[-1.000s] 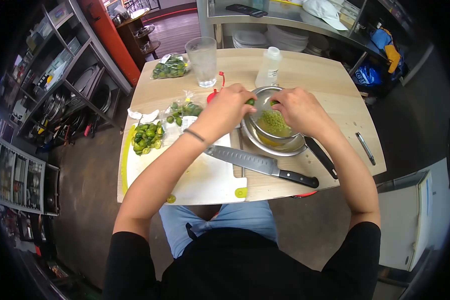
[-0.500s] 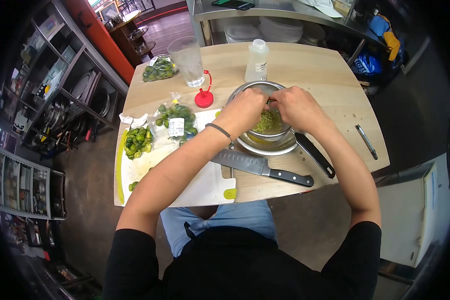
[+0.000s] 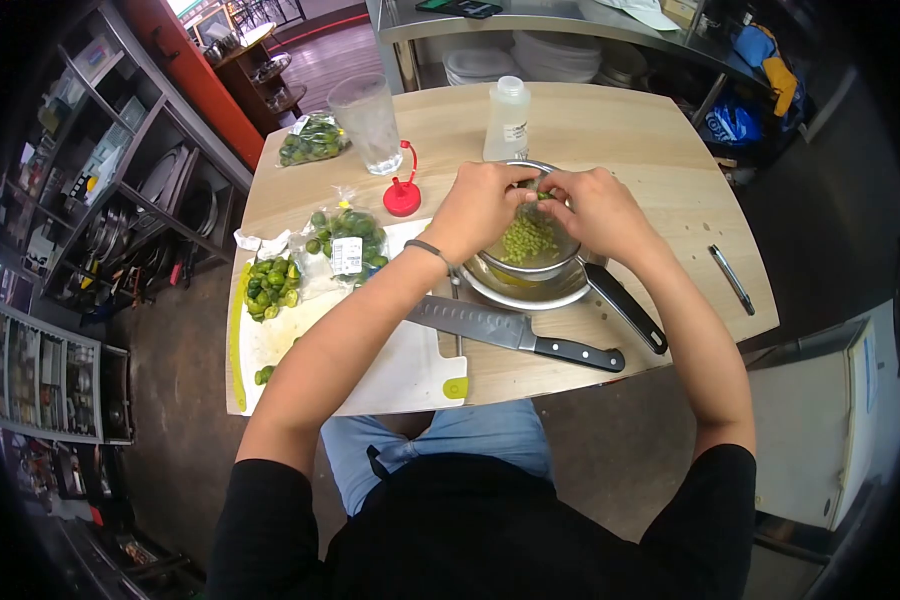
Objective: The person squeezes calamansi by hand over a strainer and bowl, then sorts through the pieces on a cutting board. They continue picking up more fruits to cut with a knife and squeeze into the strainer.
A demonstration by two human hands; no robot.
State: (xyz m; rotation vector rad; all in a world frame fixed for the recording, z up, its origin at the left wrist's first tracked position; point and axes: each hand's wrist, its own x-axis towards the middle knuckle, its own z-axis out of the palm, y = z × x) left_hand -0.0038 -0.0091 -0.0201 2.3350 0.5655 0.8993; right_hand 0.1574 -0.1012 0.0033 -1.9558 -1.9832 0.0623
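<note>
My left hand [image 3: 485, 205] and my right hand [image 3: 592, 208] meet above a metal strainer [image 3: 576, 262]. Pinched between their fingertips is a small green citrus fruit [image 3: 543, 195], partly hidden by the fingers. Pale green seeds and pulp [image 3: 528, 240] lie in the strainer's mesh. The strainer rests in a steel bowl [image 3: 530, 299] with yellowish liquid in it, and its black handle [image 3: 625, 308] points toward the front right. A kitchen knife [image 3: 530, 334] lies in front of the bowl, its blade partly over the white cutting board [image 3: 400, 372].
Squeezed citrus halves [image 3: 270, 288] are heaped on the board beside a bag of green citrus [image 3: 355, 240]. Another bag [image 3: 312, 138], a clear plastic cup [image 3: 370, 125], a red cap [image 3: 403, 197] and a squeeze bottle [image 3: 508, 120] stand farther back. A pen [image 3: 732, 280] lies at right.
My fingers have loosened and moved slightly apart, so the green citrus between them shows more. More of the pulp in the strainer is visible. The view has shifted slightly.
</note>
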